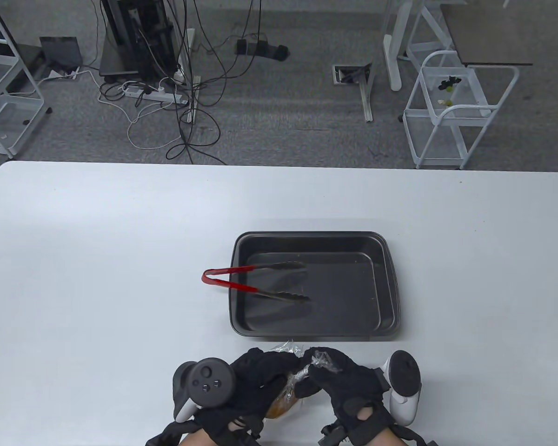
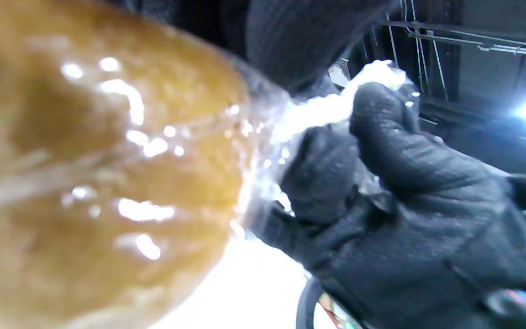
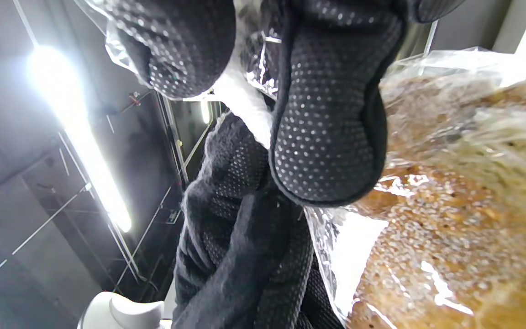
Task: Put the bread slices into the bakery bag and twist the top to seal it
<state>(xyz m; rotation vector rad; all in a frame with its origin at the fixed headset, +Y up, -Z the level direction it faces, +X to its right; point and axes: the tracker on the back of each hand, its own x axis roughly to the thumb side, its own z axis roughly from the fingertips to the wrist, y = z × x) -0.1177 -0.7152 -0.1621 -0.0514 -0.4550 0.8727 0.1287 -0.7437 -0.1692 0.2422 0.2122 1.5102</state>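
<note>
The clear bakery bag [image 1: 289,396] holds brown bread slices and sits at the table's near edge between both gloved hands. My left hand [image 1: 260,376] wraps around the bag's body from the left. My right hand [image 1: 328,376] pinches the bunched plastic neck [image 1: 321,358] of the bag. In the left wrist view the bread [image 2: 107,173] fills the left side, and the right hand's fingers [image 2: 381,151] grip the twisted white-looking neck [image 2: 331,107]. The right wrist view shows my fingers [image 3: 336,119] closed on plastic beside the bagged bread [image 3: 454,214].
A black baking tray [image 1: 395,288] lies just beyond the hands, with no bread in it. Red-handled tongs [image 1: 242,281] rest across its left rim, their tips inside. A white cart [image 1: 455,111] and cables stand on the floor past the table.
</note>
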